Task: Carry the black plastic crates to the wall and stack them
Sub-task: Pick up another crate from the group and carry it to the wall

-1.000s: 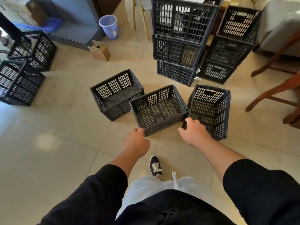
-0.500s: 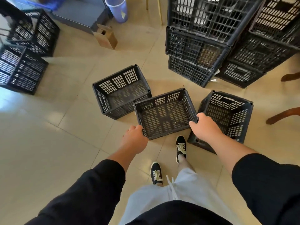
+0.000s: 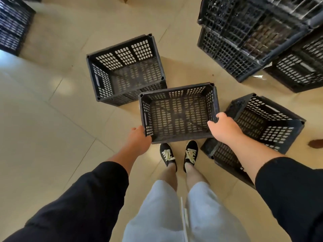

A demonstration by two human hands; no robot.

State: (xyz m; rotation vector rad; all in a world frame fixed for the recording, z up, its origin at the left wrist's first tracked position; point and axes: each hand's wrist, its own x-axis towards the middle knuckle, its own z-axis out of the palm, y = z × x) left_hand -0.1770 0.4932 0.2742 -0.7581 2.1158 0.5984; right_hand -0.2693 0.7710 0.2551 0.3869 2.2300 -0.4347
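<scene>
Black slatted plastic fills most of the view, biggest in the stack of crates (image 3: 244,41) at the upper right, which I take to be the pile by the wall, though no wall shows. Another pair of crates (image 3: 12,23) sits at the upper left edge.

On the tiled floor (image 3: 43,128) three loose crates lie close together. The left crate (image 3: 125,70) stands upright and empty. The right crate (image 3: 262,126) is tipped over onto a side. Between them, just in front of the person's shoes (image 3: 178,154), is the middle crate (image 3: 178,112), open side up, with its far left corner overlapping the left crate's near edge.

The left hand (image 3: 138,140) is closed on that crate's near left corner, and the right hand (image 3: 223,128) curls over its right rim, so both are grasping it. It seems to rest on the floor or just off it; I cannot tell which.

The likely trouble is a snag: lifting could catch the rim on the neighbours and drag or topple the tipped crate. The corner hold on the left looks uneven, so the crate might swing or slip. The feet are close underneath if it drops.

No brand, label or writing can be read anywhere.
</scene>
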